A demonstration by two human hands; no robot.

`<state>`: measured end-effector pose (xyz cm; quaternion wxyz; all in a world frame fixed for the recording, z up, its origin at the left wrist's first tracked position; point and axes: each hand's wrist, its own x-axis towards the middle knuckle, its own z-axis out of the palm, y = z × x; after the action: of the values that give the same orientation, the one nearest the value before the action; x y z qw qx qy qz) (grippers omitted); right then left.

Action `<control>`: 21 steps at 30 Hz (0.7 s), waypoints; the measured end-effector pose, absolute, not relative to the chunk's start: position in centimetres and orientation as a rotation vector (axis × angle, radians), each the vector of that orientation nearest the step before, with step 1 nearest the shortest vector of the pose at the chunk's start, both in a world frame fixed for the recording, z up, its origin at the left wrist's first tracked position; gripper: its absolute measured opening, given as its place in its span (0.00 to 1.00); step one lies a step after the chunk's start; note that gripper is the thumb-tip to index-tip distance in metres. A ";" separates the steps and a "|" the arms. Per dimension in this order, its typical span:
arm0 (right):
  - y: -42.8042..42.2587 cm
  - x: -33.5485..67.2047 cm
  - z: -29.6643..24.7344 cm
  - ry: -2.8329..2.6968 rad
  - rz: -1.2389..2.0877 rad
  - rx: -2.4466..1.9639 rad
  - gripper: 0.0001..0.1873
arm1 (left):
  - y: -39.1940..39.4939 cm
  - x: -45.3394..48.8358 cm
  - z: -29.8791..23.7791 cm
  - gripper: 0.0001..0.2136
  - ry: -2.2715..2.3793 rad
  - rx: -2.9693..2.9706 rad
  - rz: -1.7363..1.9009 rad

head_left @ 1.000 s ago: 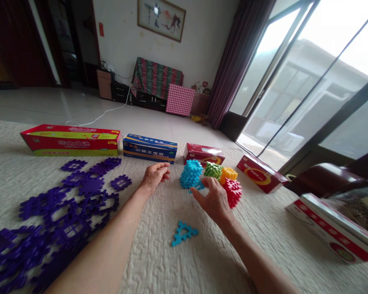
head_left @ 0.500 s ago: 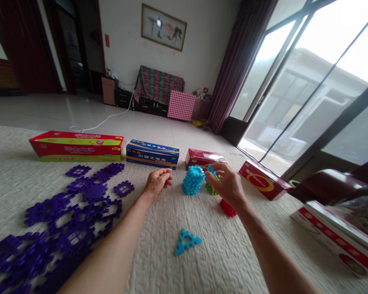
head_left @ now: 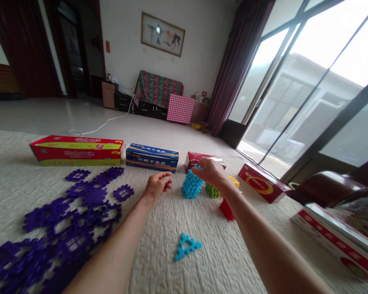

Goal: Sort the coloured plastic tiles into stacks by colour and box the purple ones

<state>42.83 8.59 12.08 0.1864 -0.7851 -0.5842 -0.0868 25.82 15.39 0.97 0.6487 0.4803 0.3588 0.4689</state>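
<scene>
My right hand (head_left: 210, 170) hovers over the top of a cyan block stack (head_left: 191, 185), fingers pinched on a small cyan piece at the stack's top. Behind my right wrist sit a green stack (head_left: 212, 190), a yellow stack (head_left: 234, 181) and a red stack (head_left: 226, 209), all partly hidden. My left hand (head_left: 157, 184) rests on the cream quilted surface (head_left: 202, 269) just left of the cyan stack, fingers curled loosely, holding nothing I can see. A loose cyan triangle piece (head_left: 187, 246) lies nearer to me.
Several purple interlocking tiles (head_left: 67, 216) spread over the left. Boxes line the far edge: a long red-yellow box (head_left: 76, 150), a blue box (head_left: 151, 157), a red box (head_left: 196, 158) and another red box (head_left: 262, 182). A red-white box (head_left: 337, 241) lies at right.
My right hand picked up a small cyan piece beside the stacks and carried it up and back onto the top of the cyan stack. My left hand stayed put.
</scene>
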 end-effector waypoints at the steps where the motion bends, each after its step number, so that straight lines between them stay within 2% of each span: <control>1: 8.6 42.6 12.0 -1.645 -0.245 -2.218 0.13 | 15.4 25.8 0.9 0.15 0.816 1.092 1.066; 8: 9.0 42.8 11.3 -1.615 -0.281 -2.194 0.18 | 15.4 25.8 1.1 0.14 0.825 1.087 1.063; 13: 5.9 42.6 11.2 -1.653 -0.363 -1.958 0.10 | 15.2 25.7 1.3 0.13 0.823 1.095 1.066; 15: 3.7 42.1 10.8 -1.801 -0.217 -1.842 0.07 | 15.1 25.7 1.3 0.13 0.824 1.102 1.072; 17: 1.5 41.6 10.1 -2.052 0.077 -1.751 0.08 | 15.1 25.7 1.2 0.13 0.830 1.104 1.074; 21: -1.5 40.8 8.5 -2.377 0.555 -1.638 0.24 | 15.2 25.7 1.1 0.13 0.829 1.109 1.072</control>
<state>40.82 -1.46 8.53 0.1009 -0.5544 -0.8045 0.1877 25.74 15.24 1.06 0.6405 0.4865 0.3637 0.4700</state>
